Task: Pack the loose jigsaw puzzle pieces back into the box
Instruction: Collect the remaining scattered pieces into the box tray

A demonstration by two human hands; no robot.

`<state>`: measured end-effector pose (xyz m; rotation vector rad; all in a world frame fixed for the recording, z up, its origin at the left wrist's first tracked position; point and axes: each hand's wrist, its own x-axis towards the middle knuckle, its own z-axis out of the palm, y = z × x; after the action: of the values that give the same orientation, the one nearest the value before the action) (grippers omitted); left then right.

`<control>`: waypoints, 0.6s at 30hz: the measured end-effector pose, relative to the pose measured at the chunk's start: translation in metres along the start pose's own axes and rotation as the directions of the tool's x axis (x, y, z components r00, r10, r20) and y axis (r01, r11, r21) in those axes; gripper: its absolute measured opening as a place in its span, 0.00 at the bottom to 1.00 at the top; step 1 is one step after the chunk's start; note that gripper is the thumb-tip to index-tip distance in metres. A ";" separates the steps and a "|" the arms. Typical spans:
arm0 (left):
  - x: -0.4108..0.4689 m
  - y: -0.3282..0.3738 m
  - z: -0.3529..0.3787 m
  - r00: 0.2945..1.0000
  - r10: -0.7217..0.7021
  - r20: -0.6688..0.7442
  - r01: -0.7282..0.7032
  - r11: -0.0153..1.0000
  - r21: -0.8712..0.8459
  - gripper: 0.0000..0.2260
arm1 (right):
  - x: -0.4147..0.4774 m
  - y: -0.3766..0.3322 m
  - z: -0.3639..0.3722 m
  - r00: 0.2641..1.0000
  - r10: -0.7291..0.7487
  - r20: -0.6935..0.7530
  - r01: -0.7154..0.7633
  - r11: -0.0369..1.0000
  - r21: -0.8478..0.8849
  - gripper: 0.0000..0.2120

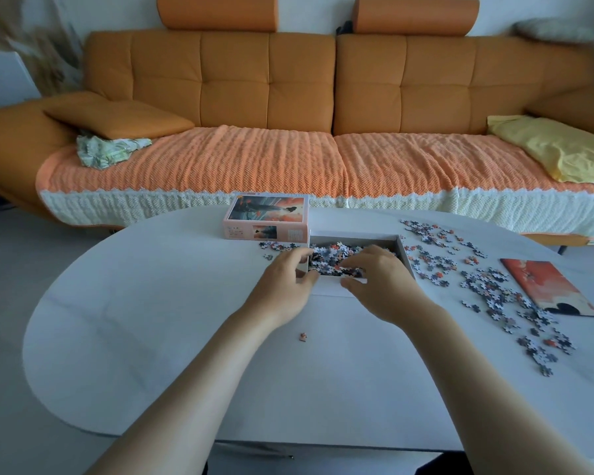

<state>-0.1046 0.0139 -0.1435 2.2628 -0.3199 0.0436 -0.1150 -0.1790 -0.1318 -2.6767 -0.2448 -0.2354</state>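
On a white oval table [151, 320] an open white box [404, 250] sits a little beyond the middle, and it holds a heap of jigsaw pieces [336, 257]. Both of the person's bare hands reach to its near side. The left hand [287, 281] rests at the box's near left corner with the fingers curled and the thumb pressed toward them at the rim; whether it pinches any pieces or only the box edge cannot be told. The right hand [379, 279] lies palm down over the near right part of the box, fingers loosely bent and spread above the heap, with nothing clearly gripped. A small cluster of loose pieces [275, 247] lies just left of the box, and a wide scatter of pieces [487, 286] runs over the table to its right and toward the near edge. One single piece [303, 336] lies apart, nearer the person. The picture lid [266, 217] stands just behind the box's left corner. A flat orange reference print [546, 286] lies at the far right, touching the scatter. Behind the table runs an orange sofa [288, 97] with a knitted cover.
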 end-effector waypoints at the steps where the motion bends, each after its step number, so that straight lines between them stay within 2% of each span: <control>1: 0.000 -0.002 -0.002 1.000 -0.004 -0.002 0.004 1.000 0.008 0.18 | -0.001 -0.003 0.001 0.999 -0.022 -0.032 0.021 0.999 -0.031 0.16; 4: 0.004 -0.021 -0.017 0.999 -0.005 -0.037 0.009 0.993 0.115 0.16 | 0.001 -0.029 0.007 0.979 -0.166 -0.121 0.164 0.986 -0.027 0.18; 8: 0.016 -0.056 -0.040 0.995 -0.013 -0.101 0.044 0.950 0.310 0.19 | 0.019 -0.077 0.030 0.948 -0.310 -0.076 0.312 0.950 0.004 0.20; 11: 0.025 -0.079 -0.050 0.999 -0.033 -0.039 0.045 0.926 0.374 0.20 | 0.043 -0.106 0.052 0.964 -0.264 0.040 0.262 0.964 0.044 0.22; 12: 0.028 -0.085 -0.053 1.000 -0.023 -0.019 0.029 0.923 0.383 0.20 | 0.052 -0.113 0.057 0.974 -0.210 0.090 0.212 0.977 -0.019 0.22; 13: 0.032 -0.090 -0.055 1.000 -0.009 -0.002 0.009 0.924 0.383 0.21 | 0.062 -0.119 0.061 0.980 -0.142 0.138 0.163 0.975 -0.152 0.21; 14: 0.035 -0.093 -0.056 1.000 0.004 0.012 -0.008 0.928 0.374 0.22 | 0.071 -0.123 0.062 0.981 -0.078 0.177 0.134 0.935 -0.329 0.21; 16: 0.044 -0.096 -0.057 0.999 0.036 0.033 -0.046 0.935 0.353 0.22 | 0.087 -0.127 0.061 0.968 0.021 0.249 0.139 0.782 -0.607 0.19; 18: 0.053 -0.096 -0.055 0.995 0.089 0.047 -0.099 0.933 0.346 0.21 | 0.101 -0.121 0.061 0.949 0.083 0.304 0.152 0.723 -0.674 0.17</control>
<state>-0.0265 0.1035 -0.1713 2.5993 -0.4679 0.1247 -0.0346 -0.0310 -0.1152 -3.4702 -0.3633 0.1358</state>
